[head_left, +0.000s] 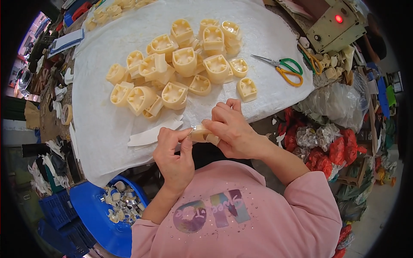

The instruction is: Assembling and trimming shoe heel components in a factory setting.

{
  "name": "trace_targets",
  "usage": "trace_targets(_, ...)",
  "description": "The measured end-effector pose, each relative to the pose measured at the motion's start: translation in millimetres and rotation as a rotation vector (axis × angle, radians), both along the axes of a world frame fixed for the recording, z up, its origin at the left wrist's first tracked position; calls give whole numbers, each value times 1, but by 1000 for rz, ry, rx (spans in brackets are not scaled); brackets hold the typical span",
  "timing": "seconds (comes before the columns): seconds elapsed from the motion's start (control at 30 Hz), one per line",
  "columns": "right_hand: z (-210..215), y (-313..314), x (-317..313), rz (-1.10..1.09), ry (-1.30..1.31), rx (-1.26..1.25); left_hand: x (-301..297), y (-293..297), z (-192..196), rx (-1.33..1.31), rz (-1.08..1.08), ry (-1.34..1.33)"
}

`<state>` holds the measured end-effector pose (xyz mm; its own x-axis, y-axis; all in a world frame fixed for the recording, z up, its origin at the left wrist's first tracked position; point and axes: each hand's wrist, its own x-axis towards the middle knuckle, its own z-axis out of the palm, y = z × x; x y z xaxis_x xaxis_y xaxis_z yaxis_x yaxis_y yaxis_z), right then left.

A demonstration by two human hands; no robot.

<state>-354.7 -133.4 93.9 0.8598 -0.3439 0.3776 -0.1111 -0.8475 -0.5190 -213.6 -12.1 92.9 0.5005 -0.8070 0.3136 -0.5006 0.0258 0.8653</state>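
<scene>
Over the near edge of the table, both hands meet at a cream moulded plastic piece (199, 136) shaped like a shoe heel. My right hand (234, 133) grips it from the right, fingers curled, thumb side along its top. My left hand (174, 157) is closed in a pinch at the left end, where a small shiny bit shows; whether it holds the piece's edge or a thin film there, I cannot tell. Similar cream pieces (185, 60) lie heaped beyond my hands, and one (247, 89) sits apart near my right hand. White strips (155, 134) lie beside my left hand.
A white cloth (258, 38) covers the table. Scissors (278, 67) with green and orange handles lie at right. Below left, a blue basin (86, 202) contains several silvery pieces. A metal box with a red light (335, 26) stands far right; red bags (337, 150) lie lower right.
</scene>
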Motion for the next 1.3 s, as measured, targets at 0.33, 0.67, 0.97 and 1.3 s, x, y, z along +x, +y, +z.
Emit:
trace_targets(0.33,-12,-1,2,-11,-174,150,10,5,-23,-94,-141,519)
trace_targets(0.67,-8,-2,1,56,-140,265,3,-2,-23,-113,-152,390)
trace_targets(0.97,-6,0,-3,136,-42,234,3,-10,-14,-145,-128,-44)
trace_targets(1.3,2,-14,3,101,-143,133,6,-9,-10,-298,-129,45)
